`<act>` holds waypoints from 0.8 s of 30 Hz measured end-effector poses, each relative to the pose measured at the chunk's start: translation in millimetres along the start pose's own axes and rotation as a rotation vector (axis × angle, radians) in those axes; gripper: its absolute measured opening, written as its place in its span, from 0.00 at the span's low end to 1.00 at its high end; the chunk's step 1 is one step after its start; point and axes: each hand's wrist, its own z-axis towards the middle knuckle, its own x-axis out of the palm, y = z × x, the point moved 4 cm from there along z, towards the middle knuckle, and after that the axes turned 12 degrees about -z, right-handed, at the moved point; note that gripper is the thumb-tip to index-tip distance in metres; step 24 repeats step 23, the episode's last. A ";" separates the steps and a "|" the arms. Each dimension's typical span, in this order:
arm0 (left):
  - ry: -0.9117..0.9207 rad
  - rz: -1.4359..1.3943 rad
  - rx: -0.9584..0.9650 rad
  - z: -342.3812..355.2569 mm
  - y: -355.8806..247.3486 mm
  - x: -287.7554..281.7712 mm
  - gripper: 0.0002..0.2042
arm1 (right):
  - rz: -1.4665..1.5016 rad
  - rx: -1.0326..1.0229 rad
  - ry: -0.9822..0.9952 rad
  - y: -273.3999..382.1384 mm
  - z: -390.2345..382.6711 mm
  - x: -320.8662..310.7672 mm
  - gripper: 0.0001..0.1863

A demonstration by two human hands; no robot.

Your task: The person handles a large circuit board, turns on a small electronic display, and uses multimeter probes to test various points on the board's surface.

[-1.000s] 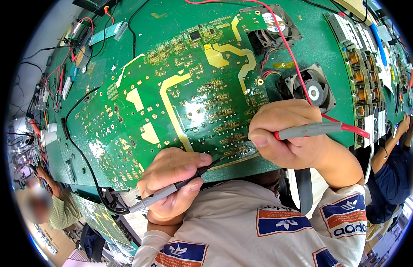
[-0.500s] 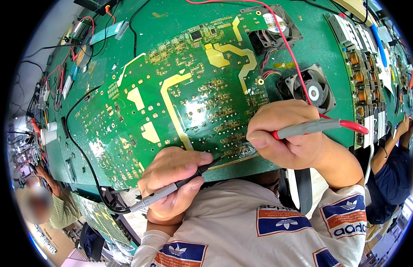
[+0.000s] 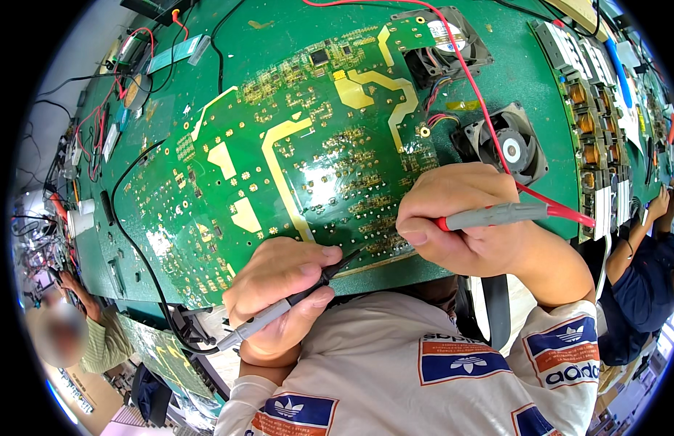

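Note:
A large green circuit board [image 3: 242,189] with yellow-gold copper areas and rows of solder joints lies in front of me. My left hand [image 3: 282,291], over its near edge, pinches a black-and-grey test probe [image 3: 275,312], whose dark tip points right toward the solder joints. Contact of that tip with the board I cannot tell. My right hand [image 3: 464,211] is closed round a red-and-grey test probe [image 3: 497,214] above the board's near right part. The fingers hide the red probe's tip. A red lead [image 3: 471,80] and a black lead [image 3: 137,251] run to the probes.
Two black cooling fans [image 3: 508,145] with coloured wires stand right of the board. Farther right is a board with coils and white heat sinks [image 3: 588,138]. Tools and cables crowd the green bench's [image 3: 279,22] left end. Other people [image 3: 635,291] sit at both sides.
My right hand has shifted slightly left, and its red probe has tilted nearer level. The black probe's tip has moved a little right and up, and now shows more clearly.

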 end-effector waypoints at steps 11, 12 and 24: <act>-0.023 0.022 0.013 1.9 -2.0 0.7 0.16 | -0.016 -0.065 0.010 -1.2 -0.8 -1.3 0.04; -0.024 0.022 0.011 2.0 -1.9 0.8 0.16 | -0.015 -0.062 0.013 -1.0 -0.7 -1.3 0.04; -0.009 0.034 0.000 2.3 -2.3 0.6 0.16 | -0.011 -0.058 0.031 -1.8 -1.1 -1.6 0.04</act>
